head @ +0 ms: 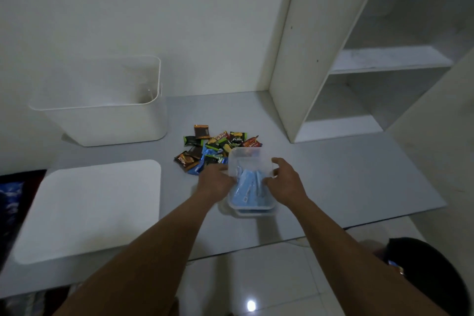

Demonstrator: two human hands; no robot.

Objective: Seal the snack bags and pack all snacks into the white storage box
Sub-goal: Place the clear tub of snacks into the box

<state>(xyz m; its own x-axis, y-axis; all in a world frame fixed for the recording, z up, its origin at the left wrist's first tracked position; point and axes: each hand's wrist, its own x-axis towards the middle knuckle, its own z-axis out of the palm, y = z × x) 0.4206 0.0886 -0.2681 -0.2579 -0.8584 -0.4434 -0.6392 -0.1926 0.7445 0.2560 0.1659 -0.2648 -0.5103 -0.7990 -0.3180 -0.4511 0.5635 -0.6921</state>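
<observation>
A pile of several small snack bags [214, 147] in brown, green, blue and red lies on the grey table [346, 182]. Just in front of it stands a small clear plastic tub [246, 161] with blue clips [247, 188] inside. My left hand [215, 182] holds the tub's left side. My right hand [284, 177] grips its right rim, thumb inside. The tall white storage box [102, 108] stands open at the back left, and its flat white lid [89, 210] lies in front of it.
A white shelf unit [359, 72] with open compartments rises at the right. The table's front edge runs over a pale tiled floor [256, 277]. A dark round object [431, 277] sits at the lower right, and dark fabric [12, 200] at the left edge.
</observation>
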